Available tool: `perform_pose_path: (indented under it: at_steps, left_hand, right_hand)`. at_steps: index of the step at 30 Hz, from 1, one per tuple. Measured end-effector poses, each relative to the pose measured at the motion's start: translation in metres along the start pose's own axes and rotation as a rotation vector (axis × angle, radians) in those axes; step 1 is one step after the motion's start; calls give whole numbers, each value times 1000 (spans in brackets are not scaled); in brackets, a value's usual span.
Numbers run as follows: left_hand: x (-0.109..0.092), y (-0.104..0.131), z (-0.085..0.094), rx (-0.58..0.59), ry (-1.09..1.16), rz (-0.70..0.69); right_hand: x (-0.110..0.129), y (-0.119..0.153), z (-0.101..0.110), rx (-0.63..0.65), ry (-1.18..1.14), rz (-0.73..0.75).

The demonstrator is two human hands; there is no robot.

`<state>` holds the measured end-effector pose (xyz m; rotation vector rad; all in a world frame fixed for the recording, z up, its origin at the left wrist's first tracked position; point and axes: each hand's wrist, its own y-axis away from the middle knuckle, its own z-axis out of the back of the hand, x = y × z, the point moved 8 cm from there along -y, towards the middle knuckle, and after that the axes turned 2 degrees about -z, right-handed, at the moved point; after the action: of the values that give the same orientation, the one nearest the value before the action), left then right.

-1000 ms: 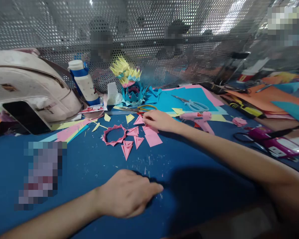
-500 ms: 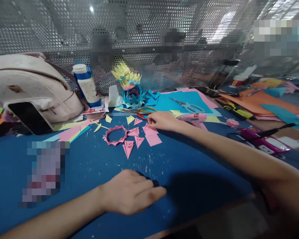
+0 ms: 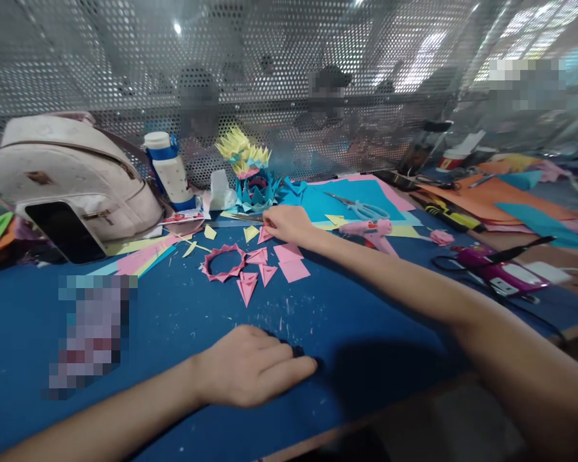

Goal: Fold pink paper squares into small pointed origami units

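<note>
Showing R hand [image 3: 289,226] w/ fingertips bent to small pink folded-paper triangle [image 3: 264,237], beyond & R of pink zigzag paper ring [image 3: 220,277]; lying just viewer-side of tips, part-hidden, long axis unclear. Can't tell if pinched. Farther off, nearside of ring: L hand [image 3: 250,369], loosely curled, palm hidden, grip unclear.

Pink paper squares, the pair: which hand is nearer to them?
Right. The right hand is just beyond the far edge of the pink paper squares; the left hand is farther off, on their near side.
</note>
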<state>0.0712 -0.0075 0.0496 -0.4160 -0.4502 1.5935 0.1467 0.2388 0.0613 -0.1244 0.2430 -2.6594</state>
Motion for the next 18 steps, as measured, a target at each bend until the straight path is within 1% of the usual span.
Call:
perform_pose_path:
  at_steps: [2,4,8,10,12,15,18]
  left_hand:
    - [0,0,0,3,-3,3]
    - [0,0,0,4,-2,8]
    - [1,0,0,-1,6,15]
    - [1,-1,0,0,9,17]
    - [1,-2,0,1,11,20]
    - [2,-4,1,6,14,23]
    - [1,-5,2,10,12,21]
  right_hand:
    - [0,-3,-5,18,-7,5]
    - [-3,-2,-5,35,-23,0]
    - [-15,10,10,59,-62,-22]
    - [-20,20,13,104,-82,-16]
    - [-22,31,10,184,-109,9]
    - [-22,42,0,299,-161,43]
    - [-21,45,-7,361,-211,45]
